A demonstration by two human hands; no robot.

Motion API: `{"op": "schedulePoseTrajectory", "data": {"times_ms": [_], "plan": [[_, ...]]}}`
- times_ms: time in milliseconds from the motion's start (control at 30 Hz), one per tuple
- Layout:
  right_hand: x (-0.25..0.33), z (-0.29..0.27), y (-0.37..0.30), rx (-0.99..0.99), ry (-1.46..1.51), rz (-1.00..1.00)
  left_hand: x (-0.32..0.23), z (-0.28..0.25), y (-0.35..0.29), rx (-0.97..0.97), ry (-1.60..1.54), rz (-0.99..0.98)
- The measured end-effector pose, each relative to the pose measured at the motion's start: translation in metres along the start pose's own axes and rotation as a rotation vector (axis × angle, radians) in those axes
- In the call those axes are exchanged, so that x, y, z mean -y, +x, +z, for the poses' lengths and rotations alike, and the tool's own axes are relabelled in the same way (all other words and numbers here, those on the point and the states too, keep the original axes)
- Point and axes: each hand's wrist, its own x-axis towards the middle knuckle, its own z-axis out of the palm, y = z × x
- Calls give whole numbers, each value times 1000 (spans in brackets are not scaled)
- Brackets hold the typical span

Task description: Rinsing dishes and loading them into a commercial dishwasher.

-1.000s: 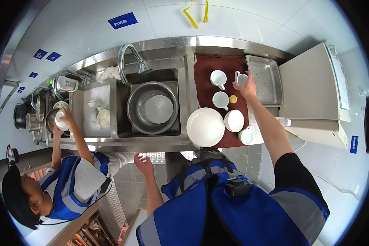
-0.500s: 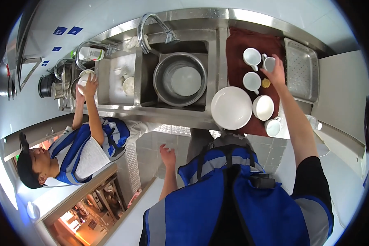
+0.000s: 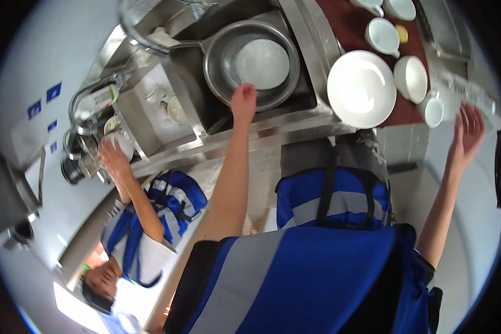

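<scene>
Two bare hands, both in view. Left hand [image 3: 244, 104]: at the near rim of a round metal basin [image 3: 218, 72], overlapping it in view; contact could not be told. Its fingers looked drawn in, though whether fully closed could not be told. Right hand [image 3: 468, 132]: fingers extended, slightly apart, near an upturned-handled white cup [image 3: 433, 112] and a clear plastic bottle [image 3: 468, 92].

One metal basin, seated in a dark sink [image 3: 307, 99], with a pale round piece [image 3: 263, 64] lying inside.

On a reddish-brown cloth [image 3: 342, 19], right of the sink: one large white dish [image 3: 362, 89], overhanging the cloth's left edge; one white bowl [image 3: 411, 79], just beside it; three further white cups [image 3: 382, 36], two cut by the frame; one small yellow lump [image 3: 402, 34], next to the lower cup of those three.

At left, one co-worker: hands [image 3: 115, 161] against a white bowl-like vessel [image 3: 123, 146], beside a second basin compartment [image 3: 150, 125] containing a pale bowl [image 3: 176, 109].
</scene>
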Motion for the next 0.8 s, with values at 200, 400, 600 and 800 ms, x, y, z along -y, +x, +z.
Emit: {"op": "schedulePoseTrajectory", "data": {"times_ms": [200,400,600,800], "plan": [[-17,-12,-216,243,-222,625,98,27,113,185,55,-366],[-12,26,-375,337,-300,1359,97,56,125,167,219,-295],[13,61,-363,327,-281,1385,132,56,132,22,57,-433],[0,65,-394,348,-328,1349,106,58,130,115,-65,-515]]}}
